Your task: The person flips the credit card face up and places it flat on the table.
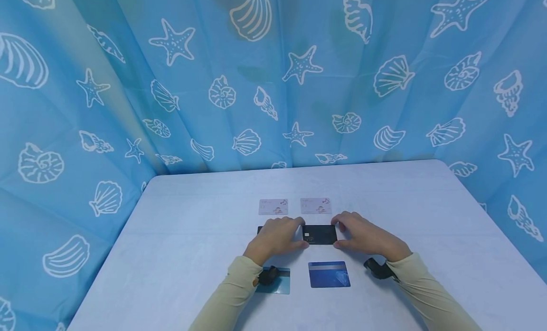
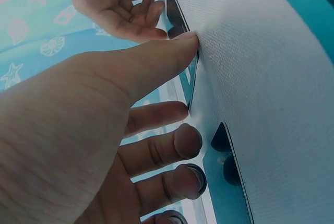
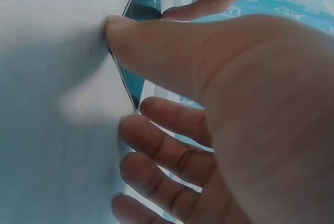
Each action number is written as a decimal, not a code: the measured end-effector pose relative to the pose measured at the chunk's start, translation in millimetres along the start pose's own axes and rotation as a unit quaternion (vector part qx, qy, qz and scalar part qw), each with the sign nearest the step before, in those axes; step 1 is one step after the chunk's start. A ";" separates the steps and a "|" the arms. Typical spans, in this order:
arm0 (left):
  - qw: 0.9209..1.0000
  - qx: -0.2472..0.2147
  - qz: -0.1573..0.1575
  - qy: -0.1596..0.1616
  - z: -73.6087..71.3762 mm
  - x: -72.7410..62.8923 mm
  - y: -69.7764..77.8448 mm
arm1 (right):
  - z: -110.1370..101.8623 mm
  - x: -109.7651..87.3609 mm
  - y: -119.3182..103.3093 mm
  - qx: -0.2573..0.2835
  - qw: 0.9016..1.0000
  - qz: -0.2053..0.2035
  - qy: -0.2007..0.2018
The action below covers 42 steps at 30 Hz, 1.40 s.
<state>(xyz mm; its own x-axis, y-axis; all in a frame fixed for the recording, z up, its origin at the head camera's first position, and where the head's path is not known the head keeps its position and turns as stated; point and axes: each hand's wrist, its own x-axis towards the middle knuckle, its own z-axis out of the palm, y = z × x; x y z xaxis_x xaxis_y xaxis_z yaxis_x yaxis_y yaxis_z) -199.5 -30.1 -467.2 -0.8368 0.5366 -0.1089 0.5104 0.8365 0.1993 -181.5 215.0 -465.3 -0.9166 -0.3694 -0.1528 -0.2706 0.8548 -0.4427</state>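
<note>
A black VIP card (image 1: 319,235) lies level, close on the white table, between both hands. The left hand (image 1: 278,235) pinches its left end, thumb at the near corner and index finger at the far one. At the other end, the right hand (image 1: 365,233) grips the two right corners in the same way. In the left wrist view, the thumb (image 2: 172,51) presses the edge of the dark card. From the right wrist, the thumb (image 3: 125,33) also shows on the card's edge, the other fingers spread below. Part of another black card (image 1: 259,229) peeks out behind the left hand, mostly hidden.
Two pale VIP cards (image 1: 273,207) lie side by side beyond the hands. Nearer lie a blue card (image 1: 329,275) and a teal card (image 1: 282,286), the latter partly under the left wrist's camera. A blue seashell-print curtain (image 1: 265,79) hangs behind the white table (image 1: 192,212).
</note>
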 end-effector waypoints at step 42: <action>0.996 -0.069 0.020 0.052 -31.0 -9.0 -4.9 | -15.7 -8.2 -17.0 -0.007 0.995 -0.043 0.093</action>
<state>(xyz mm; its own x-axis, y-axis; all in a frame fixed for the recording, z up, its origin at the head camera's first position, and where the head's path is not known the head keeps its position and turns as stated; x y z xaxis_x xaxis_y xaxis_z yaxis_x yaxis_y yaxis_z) -200.6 -42.5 -437.0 -0.8357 0.5492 0.0027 0.5185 0.7872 0.3338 -174.0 209.2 -442.7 -0.9282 -0.3686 0.0509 -0.3528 0.8284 -0.4350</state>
